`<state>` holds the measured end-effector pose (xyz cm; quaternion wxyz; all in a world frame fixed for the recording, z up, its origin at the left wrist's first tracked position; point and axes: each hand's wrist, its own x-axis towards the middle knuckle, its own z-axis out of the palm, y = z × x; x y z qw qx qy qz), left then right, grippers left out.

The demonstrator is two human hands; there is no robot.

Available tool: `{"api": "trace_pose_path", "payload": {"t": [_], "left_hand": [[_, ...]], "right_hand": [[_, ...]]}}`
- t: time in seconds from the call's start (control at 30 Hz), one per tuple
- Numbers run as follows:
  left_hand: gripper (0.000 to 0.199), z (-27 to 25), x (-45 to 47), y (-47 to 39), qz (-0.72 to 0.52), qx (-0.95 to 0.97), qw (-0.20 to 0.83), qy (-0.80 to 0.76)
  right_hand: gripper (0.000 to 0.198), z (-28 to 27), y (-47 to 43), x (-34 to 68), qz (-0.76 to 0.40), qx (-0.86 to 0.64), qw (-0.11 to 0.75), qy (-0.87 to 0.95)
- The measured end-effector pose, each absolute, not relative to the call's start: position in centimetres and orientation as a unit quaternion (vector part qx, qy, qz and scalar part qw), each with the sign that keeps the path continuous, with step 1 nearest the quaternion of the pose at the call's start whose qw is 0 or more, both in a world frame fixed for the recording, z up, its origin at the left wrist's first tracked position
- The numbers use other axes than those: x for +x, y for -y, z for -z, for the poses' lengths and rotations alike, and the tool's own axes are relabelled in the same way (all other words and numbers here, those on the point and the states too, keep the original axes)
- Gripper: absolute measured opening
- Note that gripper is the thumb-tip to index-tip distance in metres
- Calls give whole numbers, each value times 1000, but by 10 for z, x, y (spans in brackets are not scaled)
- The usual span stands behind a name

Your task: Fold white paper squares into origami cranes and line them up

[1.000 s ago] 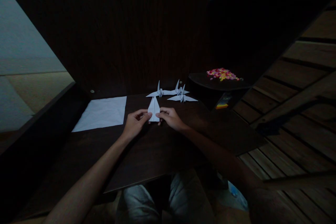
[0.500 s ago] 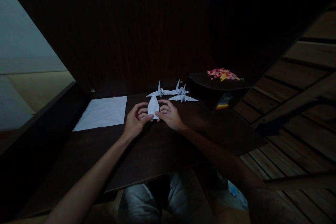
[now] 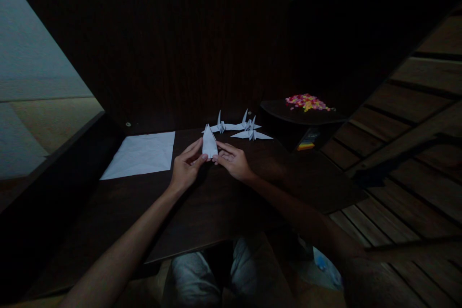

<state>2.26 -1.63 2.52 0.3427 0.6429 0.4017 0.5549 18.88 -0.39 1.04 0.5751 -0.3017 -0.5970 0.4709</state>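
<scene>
A small folded piece of white paper (image 3: 210, 146) stands between my two hands, its pointed end upward and away from me. My left hand (image 3: 187, 163) pinches its lower left edge, thumb in front. On the other side, my right hand (image 3: 234, 160) grips the lower right edge between thumb and fingers. Just behind the folded paper sit white origami cranes: one at the left (image 3: 221, 127), one at the back right (image 3: 247, 124) and one nearer me (image 3: 251, 135). To the left lies a flat, creased white sheet (image 3: 142, 155).
The dark wooden desk (image 3: 202, 216) meets an upright back panel (image 3: 173, 48). At the right, a rounded shelf (image 3: 277, 111) carries a pile of small pink, red and yellow pieces (image 3: 308, 102). A raised side board (image 3: 54, 159) borders the desk at the left.
The folded paper has turned in my hands; its front centre crease no longer shows and its tip looks split. My fingers have straightened along its sides.
</scene>
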Motion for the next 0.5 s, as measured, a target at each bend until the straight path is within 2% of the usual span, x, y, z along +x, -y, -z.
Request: {"api": "trace_pose_path", "payload": {"t": [0.13, 0.3, 0.5], "left_hand": [[43, -29, 23, 18, -563, 647, 324, -401], [27, -33, 25, 20, -574, 617, 362, -399], [33, -34, 24, 20, -542, 610, 411, -407]], "right_hand": [[40, -10, 1, 187, -511, -297, 576, 564], [36, -16, 3, 190, -531, -309, 558, 558], [30, -21, 6, 193, -529, -305, 556, 563]]}}
